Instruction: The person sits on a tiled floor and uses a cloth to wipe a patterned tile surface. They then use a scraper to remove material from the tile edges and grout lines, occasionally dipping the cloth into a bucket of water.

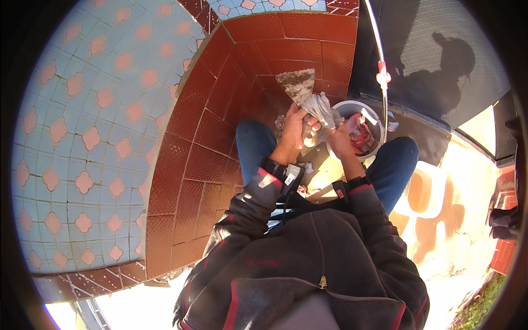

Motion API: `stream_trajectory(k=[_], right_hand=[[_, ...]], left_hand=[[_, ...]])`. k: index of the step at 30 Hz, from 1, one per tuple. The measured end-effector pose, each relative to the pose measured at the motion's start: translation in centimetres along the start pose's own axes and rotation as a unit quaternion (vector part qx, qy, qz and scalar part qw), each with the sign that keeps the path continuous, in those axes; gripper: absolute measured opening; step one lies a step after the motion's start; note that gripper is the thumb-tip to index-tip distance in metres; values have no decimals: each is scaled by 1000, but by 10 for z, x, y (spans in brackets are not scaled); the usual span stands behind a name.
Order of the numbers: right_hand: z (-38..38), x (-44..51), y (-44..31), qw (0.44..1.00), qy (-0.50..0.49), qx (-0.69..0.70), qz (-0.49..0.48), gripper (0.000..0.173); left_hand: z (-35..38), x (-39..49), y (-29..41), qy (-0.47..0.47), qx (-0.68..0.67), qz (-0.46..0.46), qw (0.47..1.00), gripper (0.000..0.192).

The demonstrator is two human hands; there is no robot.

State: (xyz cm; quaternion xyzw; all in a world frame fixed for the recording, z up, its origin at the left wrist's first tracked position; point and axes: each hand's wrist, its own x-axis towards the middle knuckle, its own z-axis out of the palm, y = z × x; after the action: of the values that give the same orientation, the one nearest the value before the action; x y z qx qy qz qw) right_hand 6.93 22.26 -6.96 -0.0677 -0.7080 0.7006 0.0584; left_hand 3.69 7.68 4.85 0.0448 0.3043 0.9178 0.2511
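Observation:
Between my knees, my left hand (pixel 296 128) is closed around the handle of a scraper (pixel 298 84) with a wide, stained, flared blade pointing away from me. A grey cloth (pixel 319 109) is bunched over the lower blade and handle. My right hand (pixel 341 140) grips the cloth's right side, near the bucket's rim. The rounded handle end shows below my left fingers. Part of the handle is hidden by the cloth and fingers.
A round bucket (pixel 335 108) holding red and pale scraps stands right of my hands, with a metal pole (pixel 384 99) beside it. Red-brown tiled walls (pixel 198 144) rise ahead and left. A white container (pixel 435 194) stands beyond my right knee. Scraps lie on the floor.

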Motion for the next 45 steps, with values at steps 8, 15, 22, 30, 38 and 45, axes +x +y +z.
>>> stream_trajectory(k=[8, 15, 22, 30, 38, 45], right_hand=[[-20, -26, -38, 834, -120, 538, 32, 54], [-15, -20, -45, 979, 124, 160, -11, 45], [15, -32, -76, 939, 34, -64, -335, 31], [-12, 66, -68, 908, 175, -250, -288, 28], [37, 2, -70, 895, 44, -248, -367, 33], [2, 52, -83, 928, 158, -238, -238, 31]], left_hand=[[-22, -21, -1, 87, 212, 17, 973, 37], [-18, -29, 12, 60, 222, 32, 973, 34], [-25, -61, 34, 63, 349, -113, 928, 19], [-27, -96, 54, 41, 353, -174, 918, 19], [-30, -81, 25, 86, 350, -215, 908, 19], [-34, -94, 49, 55, 339, -222, 913, 18]])
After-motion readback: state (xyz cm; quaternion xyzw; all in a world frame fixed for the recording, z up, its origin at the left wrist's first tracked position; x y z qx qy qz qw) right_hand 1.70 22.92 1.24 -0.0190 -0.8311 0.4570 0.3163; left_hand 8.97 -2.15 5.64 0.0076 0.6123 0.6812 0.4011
